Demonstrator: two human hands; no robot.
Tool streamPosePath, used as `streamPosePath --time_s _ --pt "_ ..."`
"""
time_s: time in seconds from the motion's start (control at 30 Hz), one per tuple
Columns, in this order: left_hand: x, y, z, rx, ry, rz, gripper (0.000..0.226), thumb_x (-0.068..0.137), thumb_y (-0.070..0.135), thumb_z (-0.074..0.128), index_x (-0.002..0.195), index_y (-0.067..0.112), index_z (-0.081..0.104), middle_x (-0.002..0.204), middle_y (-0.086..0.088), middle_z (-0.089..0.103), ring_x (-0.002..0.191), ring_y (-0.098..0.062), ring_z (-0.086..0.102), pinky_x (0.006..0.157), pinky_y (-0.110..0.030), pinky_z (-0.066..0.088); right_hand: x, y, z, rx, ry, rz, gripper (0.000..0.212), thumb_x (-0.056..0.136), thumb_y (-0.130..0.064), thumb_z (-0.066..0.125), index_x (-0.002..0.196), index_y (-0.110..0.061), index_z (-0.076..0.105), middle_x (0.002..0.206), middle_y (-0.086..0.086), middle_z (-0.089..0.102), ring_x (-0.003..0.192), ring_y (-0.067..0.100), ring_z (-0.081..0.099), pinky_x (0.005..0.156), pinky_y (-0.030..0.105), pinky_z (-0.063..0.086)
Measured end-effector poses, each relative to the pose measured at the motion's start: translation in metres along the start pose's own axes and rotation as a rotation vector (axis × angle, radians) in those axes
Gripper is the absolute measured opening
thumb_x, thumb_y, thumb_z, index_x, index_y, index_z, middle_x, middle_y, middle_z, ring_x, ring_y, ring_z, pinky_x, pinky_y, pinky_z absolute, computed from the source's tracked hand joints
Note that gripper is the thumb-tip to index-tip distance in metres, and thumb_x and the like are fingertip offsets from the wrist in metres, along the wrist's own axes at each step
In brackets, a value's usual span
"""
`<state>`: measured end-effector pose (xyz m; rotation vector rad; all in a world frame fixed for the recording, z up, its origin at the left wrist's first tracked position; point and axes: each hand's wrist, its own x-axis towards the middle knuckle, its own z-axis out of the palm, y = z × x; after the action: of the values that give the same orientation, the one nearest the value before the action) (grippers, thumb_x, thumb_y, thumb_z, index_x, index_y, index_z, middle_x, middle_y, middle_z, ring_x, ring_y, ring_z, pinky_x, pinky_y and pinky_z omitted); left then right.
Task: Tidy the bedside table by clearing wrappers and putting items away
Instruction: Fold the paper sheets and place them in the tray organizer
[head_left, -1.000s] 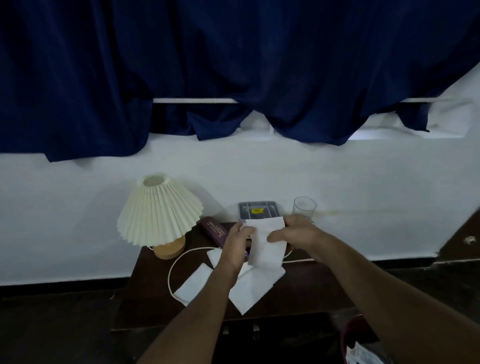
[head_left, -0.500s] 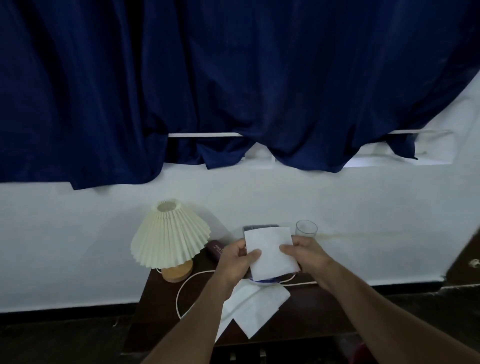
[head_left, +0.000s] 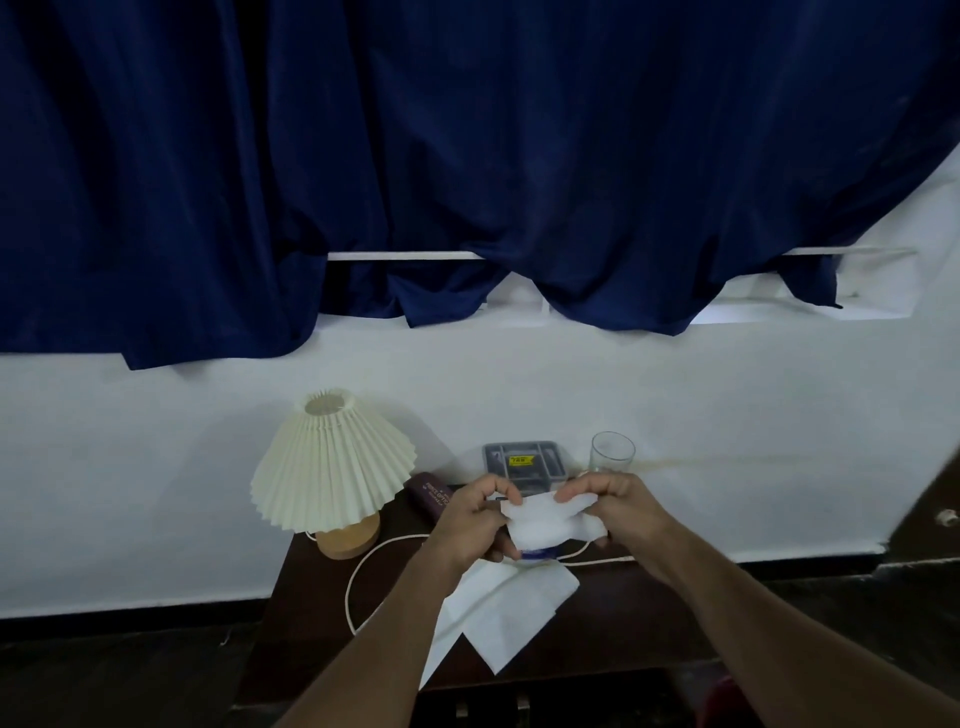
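**Item in hand:** white wrapper (head_left: 545, 522), half bunched, held over the middle of the tabletop (head_left: 311, 597).

**Left hand** (head_left: 470, 525): gripping the wrapper's 9 o'clock end, fingers curled over its top edge.

**Right hand** (head_left: 618, 509): gripping the 3 o'clock end, fingers curled the same way, squeezing the paper inward.

**Under the wrapper:** a blue-edged scrap, mostly hidden, kind not to be told.

**At 6 o'clock on the tabletop:** loose white sheets (head_left: 511, 608), flat and overlapping, one corner reaching the front edge.

**At 10 o'clock:** pleated lamp (head_left: 332, 478) on a wooden base, with a white cord (head_left: 358, 582) looping toward the centre.

**At 11 o'clock:** dark book (head_left: 428, 493), just beside the lampshade.

**At 12 o'clock:** grey box (head_left: 524, 462) with a yellow label, against the wall.

**At 1 o'clock:** clear glass (head_left: 612, 452), just beside the box, apparently empty.

**Behind and above:** navy curtain (head_left: 467, 156).

**Progress, as judged:** early.
- One wrapper mid-crumple, not yet thrown away.
- Sheets at 6 o'clock not yet gathered.
- Book, box and glass not yet put away.
- Cord not yet tidied.
- Reddish shape low at 5 o'clock, off the tabletop, possibly a bin, too dark to tell.
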<state>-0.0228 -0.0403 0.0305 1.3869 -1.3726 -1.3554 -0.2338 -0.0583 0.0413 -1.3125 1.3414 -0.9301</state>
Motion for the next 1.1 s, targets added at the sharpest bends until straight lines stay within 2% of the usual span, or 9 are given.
streamPosePath --time_s 0.1,0.27,0.43,0.53,0.63,0.77,0.83,0.93,1.1 --pt "0.005 -0.005 0.000 -0.031 -0.011 -0.037 0.039 0.094 -0.006 0.043 0.080 0.018 0.071 0.081 -0.008 0.068 0.062 -0.019 0.064 0.050 -0.022 0.044 0.005 0.003 0.000 -0.040 0.003 0.012 0.045 0.088 0.012 0.048 0.076 -0.015 0.081 0.086 -0.006 0.074 0.056 0.007 0.059 0.042 0.022 0.041" --pt "0.012 -0.011 0.001 -0.033 -0.005 -0.073 0.036 0.092 -0.001 0.051 0.085 0.019 0.079 0.106 -0.006 0.073 0.083 -0.018 0.064 0.059 -0.022 0.049 0.014 0.012 0.001 -0.119 -0.010 0.016 0.052 0.083 0.017 0.043 0.072 -0.017 0.081 0.088 -0.003 0.074 0.074 0.011 0.062 0.050 0.015 0.046" --pt "0.017 -0.016 0.001 -0.050 0.035 -0.086 0.028 0.086 0.003 0.057 0.080 0.018 0.080 0.094 -0.001 0.072 0.089 -0.019 0.064 0.066 -0.024 0.052 0.025 0.024 0.001 -0.136 -0.017 0.018 0.049 0.080 0.015 0.048 0.067 -0.020 0.080 0.090 -0.003 0.076 0.094 0.020 0.065 0.069 0.022 0.050" --pt "0.020 -0.019 0.003 -0.076 0.075 -0.069 0.011 0.085 0.021 0.071 0.085 0.014 0.079 0.092 -0.002 0.074 0.090 -0.017 0.067 0.071 -0.027 0.052 0.030 0.022 0.003 -0.073 -0.007 0.083 0.031 0.070 0.002 0.055 0.067 -0.020 0.077 0.093 -0.002 0.070 0.091 0.021 0.060 0.068 0.027 0.048" --pt "0.028 -0.025 0.005 -0.032 0.095 0.004 0.021 0.090 0.028 0.071 0.088 0.008 0.077 0.093 -0.007 0.074 0.088 -0.014 0.067 0.072 -0.027 0.053 0.033 0.020 0.006 0.139 -0.044 0.197 0.031 0.056 -0.017 0.055 0.082 -0.021 0.072 0.103 0.005 0.064 0.092 0.024 0.061 0.066 0.030 0.050" --pt "0.038 -0.031 0.008 0.022 0.169 0.059 0.010 0.088 0.025 0.076 0.088 0.015 0.077 0.093 0.004 0.073 0.095 -0.012 0.066 0.080 -0.029 0.057 0.039 0.020 0.011 0.162 -0.010 0.241 0.033 0.085 -0.036 0.071 0.115 -0.023 0.067 0.115 0.009 0.069 0.103 0.027 0.069 0.068 0.036 0.059" --pt "0.044 -0.035 0.008 0.019 0.193 0.072 0.008 0.084 0.020 0.079 0.086 0.016 0.073 0.096 0.003 0.072 0.098 -0.015 0.065 0.083 -0.034 0.058 0.045 0.024 0.013 0.081 0.033 0.224 0.029 0.086 -0.027 0.077 0.114 -0.024 0.068 0.118 0.008 0.067 0.106 0.026 0.068 0.070 0.035 0.060" --pt "0.050 -0.037 0.009 -0.083 0.212 0.035 0.025 0.083 0.015 0.080 0.099 0.020 0.060 0.109 -0.004 0.068 0.101 -0.020 0.067 0.078 -0.040 0.063 0.053 0.026 0.017 0.047 0.070 0.190 0.027 0.087 -0.008 0.074 0.110 -0.021 0.071 0.119 0.012 0.066 0.104 0.026 0.067 0.072 0.035 0.060" --pt "0.068 -0.035 0.011 -0.294 0.232 -0.109 0.028 0.095 0.022 0.068 0.122 0.014 0.061 0.109 -0.006 0.068 0.079 -0.017 0.072 0.063 -0.028 0.059 0.069 0.014 0.028 0.164 0.176 0.191 0.043 0.083 -0.002 0.078 0.122 -0.012 0.065 0.115 0.008 0.066 0.097 0.023 0.069 0.062 0.031 0.058"
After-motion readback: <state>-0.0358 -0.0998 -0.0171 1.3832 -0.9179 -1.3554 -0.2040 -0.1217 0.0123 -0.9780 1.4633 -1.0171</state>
